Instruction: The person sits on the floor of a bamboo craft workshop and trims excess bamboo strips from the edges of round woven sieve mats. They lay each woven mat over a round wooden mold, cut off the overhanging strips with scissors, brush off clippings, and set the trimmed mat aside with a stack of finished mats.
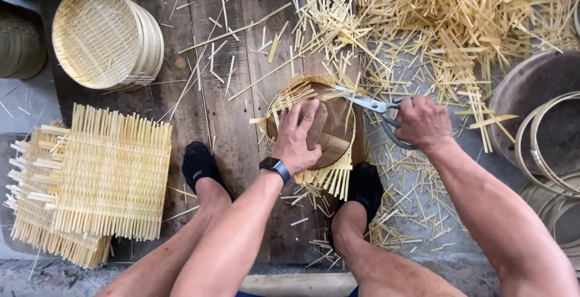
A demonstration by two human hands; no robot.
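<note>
head view: left hand (300,137) flat, fingers spread, pinning a brown round template (331,129) onto a woven bamboo mat (329,176) on the plank floor (229,122) so it can't slip. right hand (423,122) gripping scissors (370,105), blades at the template's upper edge, following its rim.

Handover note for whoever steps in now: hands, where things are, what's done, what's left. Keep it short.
Left hand: flat on the round brown template, pinning it on a woven bamboo mat.
Right hand: grip on scissors, blades at the mat's upper edge.
Done: top edge looks trimmed near the template; offcuts litter the boards.
Left: strips jut out at bottom and left. Square mats stacked left, round trays above.
</note>
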